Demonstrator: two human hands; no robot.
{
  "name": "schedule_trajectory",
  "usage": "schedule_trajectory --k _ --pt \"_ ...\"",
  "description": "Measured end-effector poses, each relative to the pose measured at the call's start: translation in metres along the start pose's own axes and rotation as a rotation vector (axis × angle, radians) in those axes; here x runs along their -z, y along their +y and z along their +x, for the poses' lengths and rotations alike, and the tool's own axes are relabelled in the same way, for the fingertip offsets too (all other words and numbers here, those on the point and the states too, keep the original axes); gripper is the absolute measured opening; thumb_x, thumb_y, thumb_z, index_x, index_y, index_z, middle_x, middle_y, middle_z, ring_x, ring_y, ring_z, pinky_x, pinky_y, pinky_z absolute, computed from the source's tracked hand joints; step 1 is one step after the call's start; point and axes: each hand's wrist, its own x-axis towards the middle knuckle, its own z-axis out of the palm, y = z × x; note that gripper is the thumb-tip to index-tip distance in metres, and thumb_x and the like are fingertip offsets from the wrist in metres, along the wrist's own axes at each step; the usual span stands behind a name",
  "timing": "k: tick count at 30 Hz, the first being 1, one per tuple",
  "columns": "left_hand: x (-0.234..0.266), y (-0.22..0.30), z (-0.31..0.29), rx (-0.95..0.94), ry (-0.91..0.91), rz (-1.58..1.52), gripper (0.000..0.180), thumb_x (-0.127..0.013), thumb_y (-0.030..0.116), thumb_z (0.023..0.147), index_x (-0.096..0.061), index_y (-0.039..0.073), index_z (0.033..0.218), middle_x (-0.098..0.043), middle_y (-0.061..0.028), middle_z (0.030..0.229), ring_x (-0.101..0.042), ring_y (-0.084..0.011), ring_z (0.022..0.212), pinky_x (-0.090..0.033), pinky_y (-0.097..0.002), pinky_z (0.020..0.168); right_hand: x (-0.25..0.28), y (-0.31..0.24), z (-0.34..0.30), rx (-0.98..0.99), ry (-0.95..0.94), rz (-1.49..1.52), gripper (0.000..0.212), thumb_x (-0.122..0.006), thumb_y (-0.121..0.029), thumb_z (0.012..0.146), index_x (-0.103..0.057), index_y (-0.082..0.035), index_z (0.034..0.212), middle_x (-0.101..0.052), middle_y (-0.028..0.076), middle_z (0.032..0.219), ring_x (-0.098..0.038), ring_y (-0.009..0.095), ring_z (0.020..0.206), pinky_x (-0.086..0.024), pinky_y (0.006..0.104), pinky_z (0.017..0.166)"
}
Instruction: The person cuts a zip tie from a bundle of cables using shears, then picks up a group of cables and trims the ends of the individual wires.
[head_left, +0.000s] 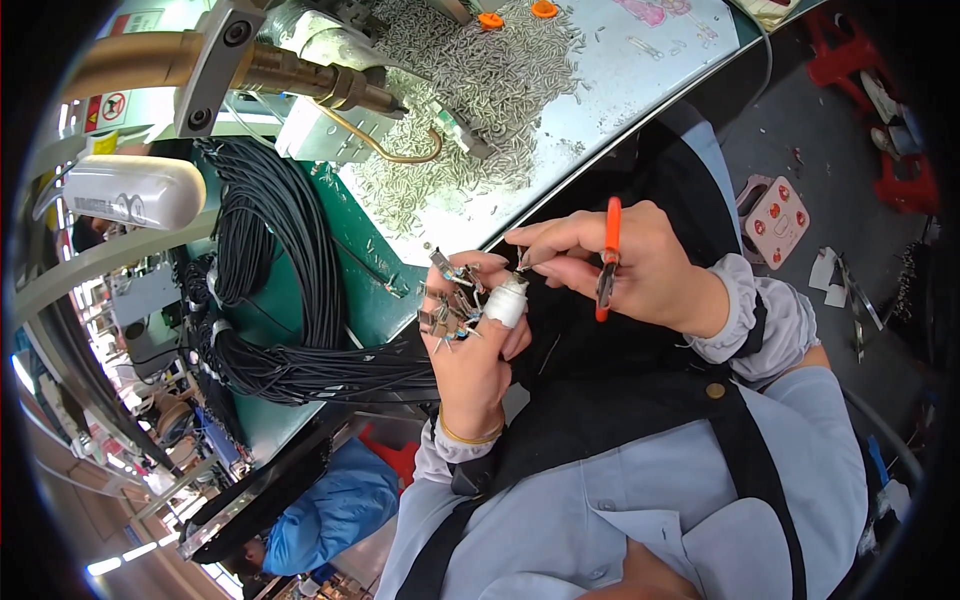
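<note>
Your left hand (pixel 470 350) is closed around a bunch of thin black wires (pixel 330 372) with small metal ends (pixel 452 300). One finger has white tape (pixel 506 300) wrapped on it. Your right hand (pixel 640 270) is just beside it, fingers pinched together on one tiny metal end near the bunch. Little orange snips (pixel 608 262) are tucked in that same hand. The wires run off to your left and loop over the green table (pixel 370 270). A pile of small metal pieces (pixel 470 100) lies farther up the table.
</note>
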Motion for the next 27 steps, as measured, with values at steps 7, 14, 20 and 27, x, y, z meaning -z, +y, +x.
schedule_trajectory --k 7,14,20,27 --pt "0.0 -0.004 -0.001 -0.37 0.034 0.639 0.029 -0.056 -0.012 0.065 -0.052 -0.003 0.093 -0.057 -0.006 0.081 -0.051 -0.0076 0.067 -0.042 -0.02 0.062 0.002 -0.01 -0.002 -0.025 -0.043 -0.205 0.015 -0.064 0.002 0.07 -0.058 -0.002 0.084 -0.062 0.009 0.073 -0.059 0.018 0.053 -0.044 0.0253 0.045" --pt "-0.007 -0.007 0.003 -0.336 0.014 0.602 0.029 -0.058 -0.011 0.064 -0.052 -0.004 0.091 -0.058 -0.0059 0.083 -0.052 -0.0077 0.073 -0.042 -0.0203 0.067 -0.002 -0.013 -0.005 0.097 0.001 -0.47 0.012 -0.062 0.0 0.074 -0.056 -0.001 0.084 -0.058 0.005 0.067 -0.055 0.015 0.05 -0.041 0.0247 0.045" --pt "-0.007 -0.01 0.004 -0.294 0.145 0.444 0.027 -0.061 -0.008 0.067 -0.052 -0.004 0.092 -0.057 -0.006 0.082 -0.052 -0.0095 0.074 -0.043 -0.0215 0.068 -0.005 -0.012 0.0 -0.298 0.07 0.128 0.008 -0.059 -0.005 0.079 -0.054 0.0 0.083 -0.058 0.004 0.069 -0.054 0.01 0.051 -0.04 0.0221 0.047" --pt "0.002 -0.006 0.004 -0.227 0.158 0.275 0.024 -0.061 -0.006 0.072 -0.051 -0.004 0.094 -0.054 -0.0057 0.08 -0.048 -0.008 0.06 -0.039 -0.021 0.051 0.005 -0.026 0.015 -0.728 0.012 0.733 0.019 -0.062 -0.015 0.079 -0.053 0.001 0.077 -0.056 0.004 0.065 -0.053 0.008 0.05 -0.04 0.0225 0.046"
